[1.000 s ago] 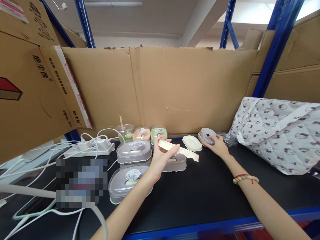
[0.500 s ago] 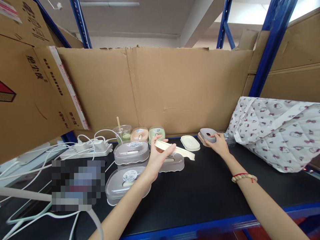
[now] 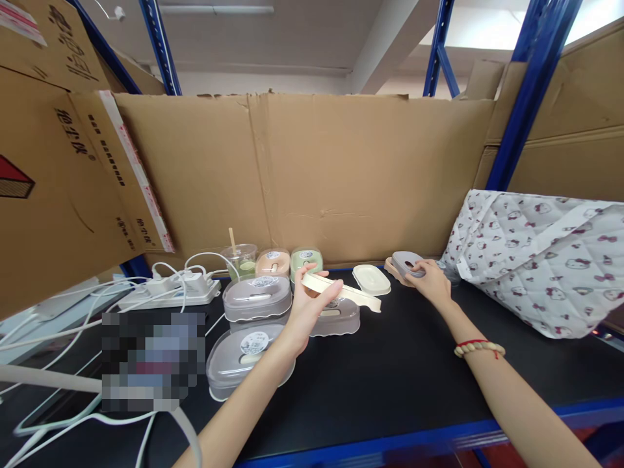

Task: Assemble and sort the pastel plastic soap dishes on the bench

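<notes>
My left hand (image 3: pixel 312 305) grips a cream plastic piece (image 3: pixel 353 297) by its left end, above a grey lidded box (image 3: pixel 336 322). At the right, my right hand (image 3: pixel 429 283) has its fingers closed on the edge of a small grey oval piece (image 3: pixel 405 261), which has a hole in it. Under and beside that piece lies a peach-coloured piece (image 3: pixel 392 270). Between the hands a cream oval tray (image 3: pixel 371 279) rests on the black table (image 3: pixel 380 383).
Grey lidded boxes (image 3: pixel 257 299), a peach box (image 3: pixel 273 262), a green box (image 3: pixel 306 259) and a plastic cup (image 3: pixel 241 260) stand left of centre. Farther left are a power strip (image 3: pixel 170 294) and white cables. A patterned bag (image 3: pixel 546 260) occupies the right side.
My right hand has shifted slightly right, and the grey oval piece is now tilted against the peach one. My left hand keeps the cream piece almost where it was.
</notes>
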Demonstrator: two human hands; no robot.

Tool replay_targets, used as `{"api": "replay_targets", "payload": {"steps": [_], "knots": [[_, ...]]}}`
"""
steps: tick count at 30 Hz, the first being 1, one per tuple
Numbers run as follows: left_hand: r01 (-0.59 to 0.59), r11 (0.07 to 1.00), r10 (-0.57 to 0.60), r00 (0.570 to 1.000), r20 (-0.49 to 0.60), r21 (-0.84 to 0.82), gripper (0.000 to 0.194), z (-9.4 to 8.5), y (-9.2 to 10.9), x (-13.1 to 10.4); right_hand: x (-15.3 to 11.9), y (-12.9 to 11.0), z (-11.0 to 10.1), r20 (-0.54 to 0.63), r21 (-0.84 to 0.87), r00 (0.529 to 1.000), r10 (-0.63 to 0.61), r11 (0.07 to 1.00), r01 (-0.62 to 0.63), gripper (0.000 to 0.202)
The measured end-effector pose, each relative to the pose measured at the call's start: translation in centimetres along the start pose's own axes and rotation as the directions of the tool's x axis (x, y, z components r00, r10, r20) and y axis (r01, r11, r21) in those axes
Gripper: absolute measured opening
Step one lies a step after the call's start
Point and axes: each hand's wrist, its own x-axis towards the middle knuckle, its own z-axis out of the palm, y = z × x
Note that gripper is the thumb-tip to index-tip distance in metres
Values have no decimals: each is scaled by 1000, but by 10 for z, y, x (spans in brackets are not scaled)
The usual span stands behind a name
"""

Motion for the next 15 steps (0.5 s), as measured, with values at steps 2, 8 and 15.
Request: {"api": "replay_targets", "payload": {"steps": [2, 8, 15], "knots": [[1, 1000, -2, 1000, 3, 2, 73, -1, -1, 2, 0, -5, -7, 30, -10, 999, 22, 1000, -22, 13], [-12, 1000, 12, 1000, 12, -12, 68, -1, 0, 1, -1, -10, -17, -56, 127, 997, 45, 991, -37, 19], [-18, 1000, 18, 1000, 22, -5, 60, 4, 4, -7, 8, 17, 7, -39, 201, 982, -185, 961, 189, 23]]}}
